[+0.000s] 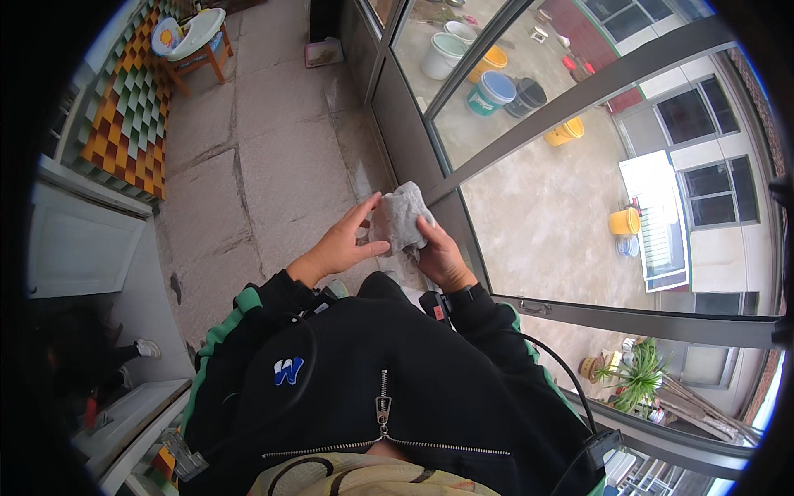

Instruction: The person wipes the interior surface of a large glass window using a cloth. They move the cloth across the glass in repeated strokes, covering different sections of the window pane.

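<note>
A folded grey cloth [404, 217] is in front of me at about waist height. My right hand [445, 255] grips its right side, with the thumb lying on top. At the cloth's left side, my left hand [340, 243] has its fingers and thumb spread. Its fingertips come right up to the cloth's edge, and I cannot tell whether they touch it. The cloth's underside and the fingers beneath it are hidden.
A metal-framed glass door [459, 229] stands close on my right. Beyond the glass are several buckets, including a blue one [490, 93], and a potted plant [639, 375]. A child's high chair [198, 37] stands far left by a tiled wall [127, 139]. A person's shoe [147, 348] shows in the left doorway.
</note>
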`<state>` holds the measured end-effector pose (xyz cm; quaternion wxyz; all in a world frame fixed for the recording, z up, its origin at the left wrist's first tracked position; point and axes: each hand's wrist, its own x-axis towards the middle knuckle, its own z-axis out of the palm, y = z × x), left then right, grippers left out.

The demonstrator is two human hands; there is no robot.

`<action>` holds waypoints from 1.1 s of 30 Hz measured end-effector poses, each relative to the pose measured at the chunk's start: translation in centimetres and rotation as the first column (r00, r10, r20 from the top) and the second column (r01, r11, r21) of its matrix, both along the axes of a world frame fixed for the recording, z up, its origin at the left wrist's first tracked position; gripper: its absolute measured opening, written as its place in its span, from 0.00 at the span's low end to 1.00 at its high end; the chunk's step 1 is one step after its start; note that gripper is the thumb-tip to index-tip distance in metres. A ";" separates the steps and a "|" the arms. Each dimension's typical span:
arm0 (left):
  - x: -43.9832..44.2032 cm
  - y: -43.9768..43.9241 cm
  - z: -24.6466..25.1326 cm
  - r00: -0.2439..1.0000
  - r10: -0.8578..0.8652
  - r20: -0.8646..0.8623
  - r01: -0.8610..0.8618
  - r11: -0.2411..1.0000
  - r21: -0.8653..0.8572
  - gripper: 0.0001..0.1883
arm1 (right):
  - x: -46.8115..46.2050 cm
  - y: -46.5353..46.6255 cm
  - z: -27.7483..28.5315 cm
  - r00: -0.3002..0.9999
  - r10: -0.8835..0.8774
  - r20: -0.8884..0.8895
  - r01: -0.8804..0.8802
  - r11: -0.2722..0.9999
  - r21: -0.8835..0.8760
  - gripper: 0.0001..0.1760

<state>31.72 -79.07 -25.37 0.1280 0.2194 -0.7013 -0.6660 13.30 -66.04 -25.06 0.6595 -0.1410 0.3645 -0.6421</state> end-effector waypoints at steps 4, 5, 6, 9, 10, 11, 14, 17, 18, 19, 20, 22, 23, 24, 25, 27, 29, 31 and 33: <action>1.2 -2.4 -1.5 0.990 0.091 -0.111 -0.076 0.988 0.135 0.44 | 0.8 -3.2 -1.1 0.995 0.094 0.036 -0.094 0.996 0.000 0.26; 1.5 -3.3 -1.8 0.997 0.064 -0.052 -0.056 0.988 0.146 0.40 | 0.9 -3.9 -1.4 0.992 0.110 0.058 -0.110 0.994 0.000 0.26; 1.5 -4.4 -2.2 0.999 0.038 0.007 -0.038 0.988 0.152 0.36 | 0.6 -4.6 -1.7 0.994 0.102 0.033 -0.102 0.995 0.007 0.27; 1.1 -7.6 -2.7 0.985 0.076 0.152 -0.103 0.978 0.180 0.26 | -0.5 -7.4 -2.5 0.950 0.074 -0.304 -0.019 0.983 0.181 0.20; 0.8 -8.5 -2.7 0.975 0.102 0.198 -0.139 0.972 0.188 0.23 | -1.1 -8.1 -2.8 0.943 0.058 -0.329 -0.008 0.989 0.151 0.18; 0.5 -9.5 -2.4 0.983 0.096 0.158 -0.121 0.980 0.157 0.22 | -1.7 -9.0 -3.2 0.949 0.064 -0.308 -0.019 0.989 0.148 0.18; -2.1 -12.0 -1.5 0.993 0.042 -0.109 -0.032 0.995 0.093 0.23 | -3.5 -11.6 -4.5 0.966 0.075 -0.246 -0.040 0.988 0.147 0.17; -6.2 -14.5 -0.5 0.991 -0.068 -0.112 0.094 0.966 0.240 0.26 | -5.4 -15.2 -5.6 0.981 0.096 -0.170 -0.078 0.991 0.106 0.24; -8.0 -15.5 -0.3 0.992 -0.116 -0.058 0.124 0.977 0.172 0.28 | -6.3 -16.0 -5.7 0.979 0.063 -0.194 -0.043 0.994 0.104 0.24; -10.1 -16.5 0.0 0.992 -0.118 -0.052 0.124 0.984 0.130 0.27 | -7.3 -17.0 -5.6 0.975 0.034 -0.218 -0.013 0.995 0.095 0.25; -12.0 -17.5 0.3 0.992 -0.116 -0.047 0.120 0.989 0.085 0.26 | -8.3 -18.0 -5.3 0.969 0.013 -0.248 0.012 0.995 0.099 0.25; -15.2 -19.6 1.3 0.995 -0.098 -0.013 0.098 0.986 0.137 0.24 | -11.2 -18.8 -4.2 0.955 -0.067 -0.288 0.096 0.991 0.089 0.26; -16.7 -20.5 1.9 0.998 -0.044 -0.053 0.051 0.987 0.151 0.24 | -12.5 -18.5 -3.5 0.944 -0.103 -0.312 0.137 0.987 0.088 0.27; -18.4 -21.5 2.4 0.996 0.008 -0.091 0.007 0.985 0.172 0.24 | -13.8 -18.8 -2.8 0.905 -0.199 -0.376 0.243 0.967 0.073 0.29; -20.0 -22.2 2.9 0.990 0.058 -0.129 -0.033 0.980 0.195 0.24 | -15.3 -17.9 -1.9 0.828 -0.306 -0.470 0.325 0.945 -0.042 0.27; -23.5 -23.6 4.2 0.964 0.119 -0.237 -0.109 0.993 0.054 0.26 | -17.4 -15.9 0.2 0.616 -0.540 -0.574 0.491 0.833 -0.256 0.22; -26.9 -24.5 5.6 0.914 0.160 -0.372 -0.179 0.984 -0.017 0.26 | -19.4 -13.0 2.7 0.305 -0.599 -0.741 0.542 0.749 -0.382 0.19; -30.3 -24.8 7.5 0.871 0.100 -0.480 -0.169 0.980 -0.103 0.27 | -21.0 -10.6 5.4 -0.074 -0.603 -0.795 0.542 0.644 -0.539 0.19; -33.6 -24.1 9.9 0.817 -0.008 -0.576 -0.242 0.903 -0.355 0.29 | -22.1 -9.0 7.8 -0.285 -0.608 -0.741 0.584 0.503 -0.638 0.20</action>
